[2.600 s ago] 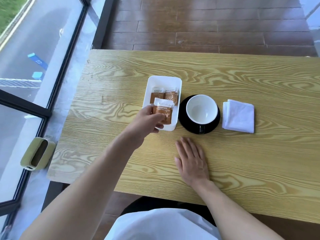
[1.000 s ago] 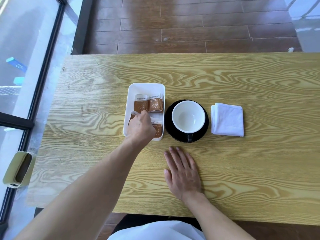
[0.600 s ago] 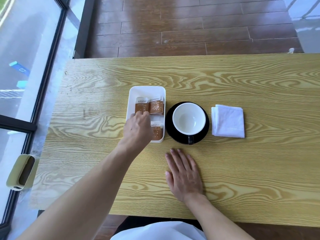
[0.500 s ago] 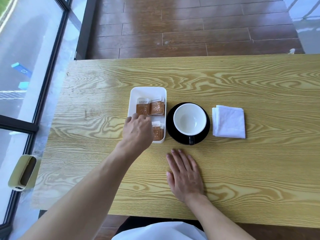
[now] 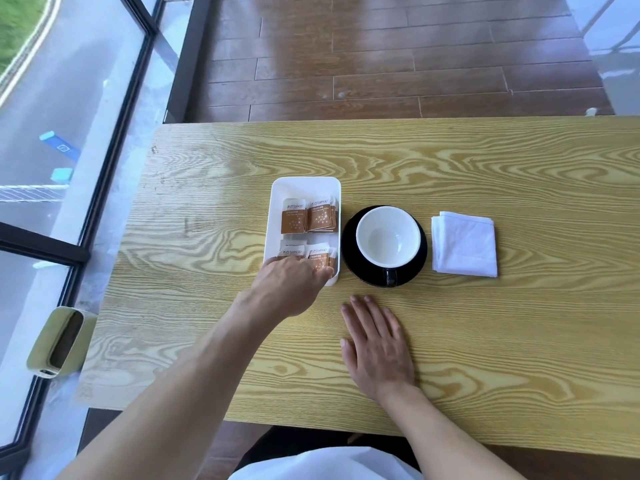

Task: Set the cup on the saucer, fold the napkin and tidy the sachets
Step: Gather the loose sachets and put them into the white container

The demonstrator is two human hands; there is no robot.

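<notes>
1. Two hands show in your view. Your left hand (image 5: 291,285) reaches over the near rim of the white tray (image 5: 304,183), its fingertips (image 5: 323,271) resting on the near sachets (image 5: 313,252); whether they pinch one you cannot tell, as the knuckles hide the tips.
2. Your right hand (image 5: 377,348) lies flat on the table (image 5: 502,341), fingers straight and close together, just short of the saucer (image 5: 349,258).
3. Four groups of sachets fill the tray: two on the far side (image 5: 308,218) and two on the near side, partly under your left hand. Several overlap, so an exact count is not possible.
4. One white cup (image 5: 388,235) stands upright on the one black saucer, its handle toward you; the saucer sits just beside the tray's right wall.
5. One folded napkin (image 5: 464,244) lies right of the saucer, apart from it.
6. Open tabletop lies beyond the tray, left of it, and across the whole right side; the table's left edge runs close to the window frame (image 5: 114,133).
</notes>
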